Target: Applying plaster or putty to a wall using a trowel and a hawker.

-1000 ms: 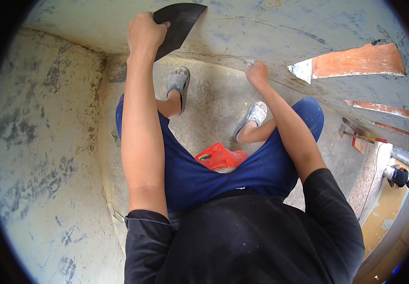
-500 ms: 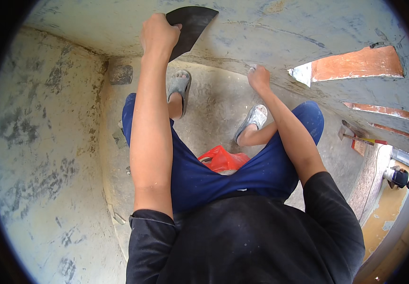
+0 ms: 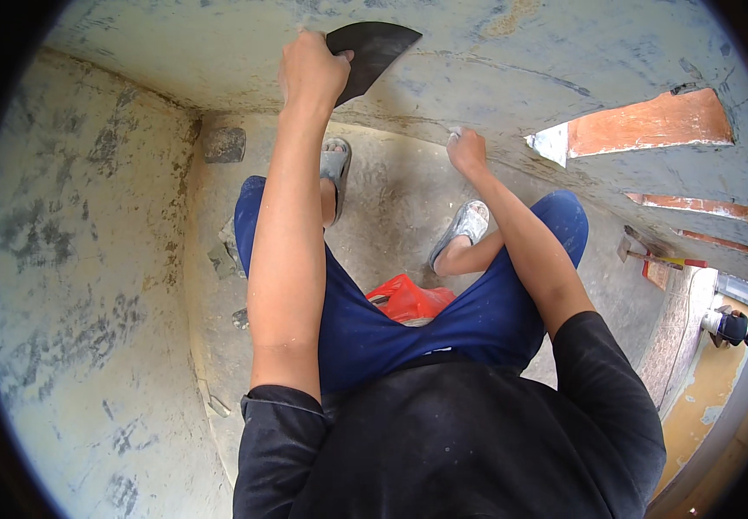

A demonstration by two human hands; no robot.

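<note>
My left hand (image 3: 312, 73) grips a black, thin, curved sheet (image 3: 372, 54) by its left part, held against the mottled pale wall (image 3: 504, 78) in front of me. My right hand (image 3: 467, 147) is closed near the foot of that wall, below and right of the sheet, with something small and whitish at the fingertips, too small to name. A red plastic bag (image 3: 413, 297) lies on the concrete floor (image 3: 383, 190) between my legs, partly hidden by them.
A stained wall (image 3: 89, 259) rises on my left. To the right are openings (image 3: 633, 117) showing orange brick, long-handled tools (image 3: 664, 259) on the floor, and another person (image 3: 724, 327) farther off. A dark slab (image 3: 224, 144) lies in the floor's corner.
My left hand and the black sheet have moved rightward and slightly down along the wall. My right hand has shifted a little downward, still closed.
</note>
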